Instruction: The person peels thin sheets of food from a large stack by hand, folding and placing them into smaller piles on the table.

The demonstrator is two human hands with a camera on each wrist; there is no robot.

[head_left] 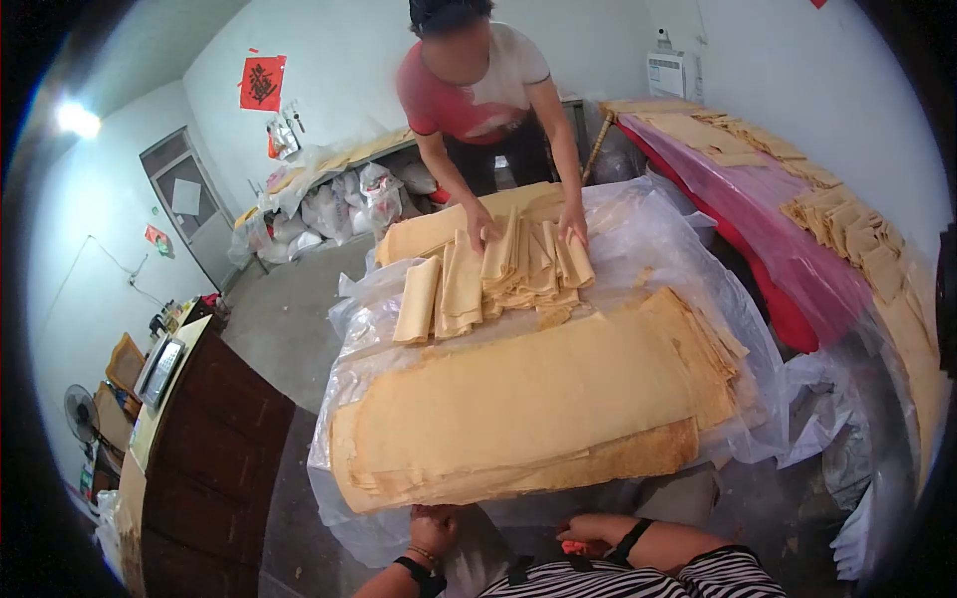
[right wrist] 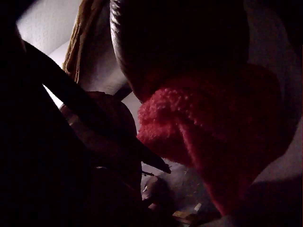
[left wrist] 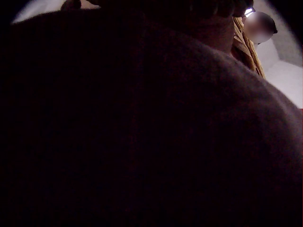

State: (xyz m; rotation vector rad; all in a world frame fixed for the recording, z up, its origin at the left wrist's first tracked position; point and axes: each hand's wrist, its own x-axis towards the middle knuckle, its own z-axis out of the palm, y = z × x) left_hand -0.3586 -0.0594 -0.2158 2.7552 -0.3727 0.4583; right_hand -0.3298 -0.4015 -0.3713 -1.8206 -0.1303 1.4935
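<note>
A stack of wide yellowish sheets (head_left: 518, 389) lies on the plastic-covered table. Just below its near edge, my left hand (head_left: 434, 526) rests over my lap, its fingers loosely curled and partly hidden; nothing shows in it. The left wrist view is mostly dark cloth (left wrist: 142, 118). My right hand (head_left: 590, 530) is low over my lap, with a red cloth (head_left: 573, 547) at its fingers. In the right wrist view the fuzzy red cloth (right wrist: 189, 123) is bunched against the dark hand, and a dark narrow strip (right wrist: 113, 132) crosses beside it.
Across the table a person (head_left: 488, 90) touches folded sheets (head_left: 503, 264) with both hands. A dark wooden cabinet (head_left: 209, 468) stands at the left. More sheets (head_left: 837, 224) lie along the right on pink plastic (head_left: 768, 239). Bags (head_left: 334, 207) fill a shelf behind.
</note>
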